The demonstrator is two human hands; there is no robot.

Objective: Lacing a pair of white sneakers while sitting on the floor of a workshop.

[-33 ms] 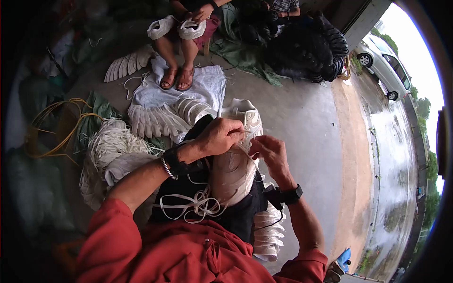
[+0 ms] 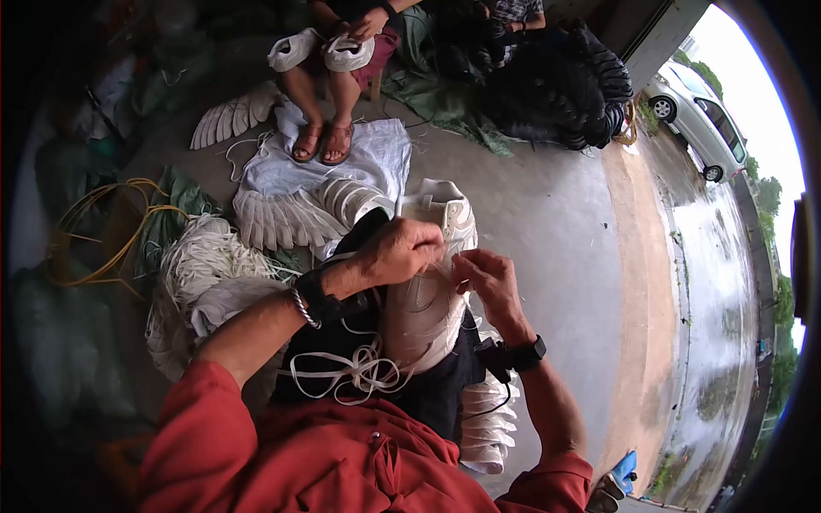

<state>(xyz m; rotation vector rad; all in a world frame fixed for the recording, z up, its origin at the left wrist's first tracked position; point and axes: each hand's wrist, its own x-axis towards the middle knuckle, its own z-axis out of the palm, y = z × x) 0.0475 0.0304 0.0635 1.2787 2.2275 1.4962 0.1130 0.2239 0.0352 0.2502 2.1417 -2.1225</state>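
On my lap lies a white shoe upper (image 2: 425,321), its opening facing away from me. My left hand (image 2: 405,250) is over its left side, thumb and fingers pinched on a white shoelace. Close beside it, my right hand (image 2: 489,280) pinches at the lace over the upper's right edge. The stretch of lace between the hands is thin and smeared, and the fingers partly hide the eyelets. A loose tangle of white laces (image 2: 352,373) rests on my dark trousers, nearer to me.
White shoe parts (image 2: 284,221) fan out on a pale sheet (image 2: 372,145) ahead. Left are a heap of white laces (image 2: 208,258) and yellow strapping (image 2: 128,209). Stacked uppers (image 2: 487,419) stand right of my lap. Opposite sits a person holding white uppers (image 2: 349,53); black items (image 2: 547,94) pile up behind.
The lace between my hands has shifted and is more blurred now. Both hands keep nearly the same place over the upper.
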